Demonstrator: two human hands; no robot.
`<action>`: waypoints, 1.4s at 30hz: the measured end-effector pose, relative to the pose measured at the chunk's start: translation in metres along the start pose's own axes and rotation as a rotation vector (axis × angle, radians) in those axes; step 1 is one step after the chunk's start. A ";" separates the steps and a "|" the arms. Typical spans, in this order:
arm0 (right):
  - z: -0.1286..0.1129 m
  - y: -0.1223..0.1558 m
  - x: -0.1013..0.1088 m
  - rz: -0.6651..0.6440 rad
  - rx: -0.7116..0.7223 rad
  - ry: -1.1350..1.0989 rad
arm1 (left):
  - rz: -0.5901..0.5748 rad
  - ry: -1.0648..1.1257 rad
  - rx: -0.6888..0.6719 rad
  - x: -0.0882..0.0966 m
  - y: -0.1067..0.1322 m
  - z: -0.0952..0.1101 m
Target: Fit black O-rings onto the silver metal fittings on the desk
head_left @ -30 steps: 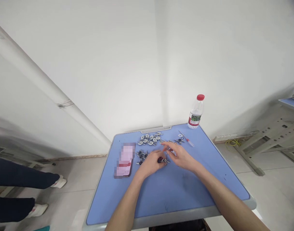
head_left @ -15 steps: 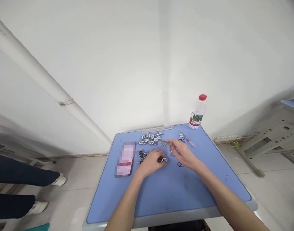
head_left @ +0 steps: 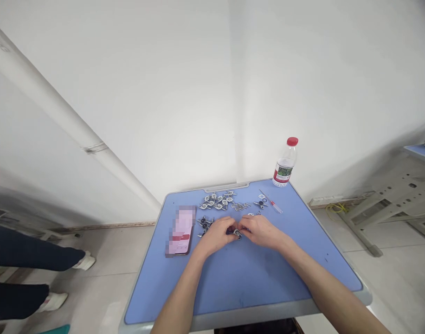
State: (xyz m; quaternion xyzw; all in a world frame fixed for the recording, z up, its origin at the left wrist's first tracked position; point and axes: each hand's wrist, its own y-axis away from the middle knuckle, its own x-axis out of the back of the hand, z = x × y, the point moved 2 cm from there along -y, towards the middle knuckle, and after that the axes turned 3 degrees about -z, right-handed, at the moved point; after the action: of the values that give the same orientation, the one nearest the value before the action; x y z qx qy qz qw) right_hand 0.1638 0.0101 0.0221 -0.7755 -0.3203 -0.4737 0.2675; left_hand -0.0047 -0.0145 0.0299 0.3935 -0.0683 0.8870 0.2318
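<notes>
Right of the phone (head_left: 184, 227), left hand (head_left: 217, 233) pinches metal part (head_left: 237, 234), judged light, stiff, best edge-held; right hand (head_left: 261, 230) grip undeterminable.

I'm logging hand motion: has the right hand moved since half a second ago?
Yes: the right hand has come from the metal pins toward the near table edge, beside the left hand.
</notes>
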 end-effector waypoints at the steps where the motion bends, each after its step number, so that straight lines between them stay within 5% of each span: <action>1: 0.000 0.000 -0.001 -0.001 0.000 0.006 | 0.001 0.004 -0.001 0.000 0.000 0.000; 20: -0.001 0.001 -0.003 -0.016 0.043 0.037 | 0.006 0.039 0.005 -0.004 0.001 -0.005; 28: 0.001 0.005 0.021 0.158 -0.032 -0.276 | 0.021 0.044 0.041 -0.003 0.001 -0.005; 34: 0.004 0.005 0.028 0.288 -0.254 -0.717 | -0.001 -0.013 0.038 -0.002 0.000 0.001; 42: -0.003 0.001 0.019 0.307 -0.274 -0.632 | -0.020 -0.033 0.030 -0.001 -0.001 0.004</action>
State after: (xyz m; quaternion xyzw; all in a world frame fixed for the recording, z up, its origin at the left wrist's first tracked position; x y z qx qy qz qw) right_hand 0.1692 0.0118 0.0401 -0.9510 -0.2007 -0.2038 0.1174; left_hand -0.0013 -0.0154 0.0314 0.4123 -0.0548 0.8789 0.2337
